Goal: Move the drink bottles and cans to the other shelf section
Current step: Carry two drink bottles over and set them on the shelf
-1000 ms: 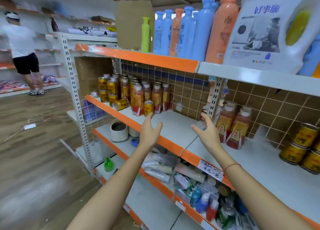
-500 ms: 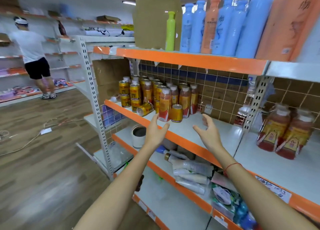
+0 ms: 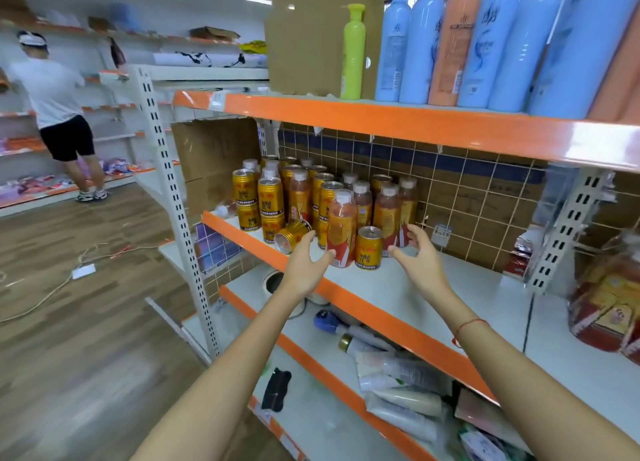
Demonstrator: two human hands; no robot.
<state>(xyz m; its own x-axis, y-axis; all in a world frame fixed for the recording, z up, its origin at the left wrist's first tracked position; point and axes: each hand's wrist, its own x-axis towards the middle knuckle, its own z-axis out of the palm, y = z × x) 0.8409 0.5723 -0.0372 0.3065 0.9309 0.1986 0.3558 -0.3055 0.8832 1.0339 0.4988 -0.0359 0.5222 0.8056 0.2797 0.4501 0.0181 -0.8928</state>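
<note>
Both hands raised at centre frame, over middle shelf [image 3: 433, 287] front edge. Left hand [image 3: 304, 266]: fingers spread, holding nothing, fingertips near tipped gold can [image 3: 292, 236]. Right hand [image 3: 417, 256]: fingers loosely curved, holding nothing. Between hands: upright front bottle [image 3: 341, 230] with orange drink, upright gold can [image 3: 369, 248] just beside it. Cluster of cans and bottles [image 3: 298, 190] behind, centre frame, some cans stacked. Two bottles [image 3: 602, 304] on adjoining section, right edge.

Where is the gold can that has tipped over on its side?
In the head view, the tipped gold can lies at the front edge of the middle shelf, left of the front drink bottle and just beyond the left hand.
</note>
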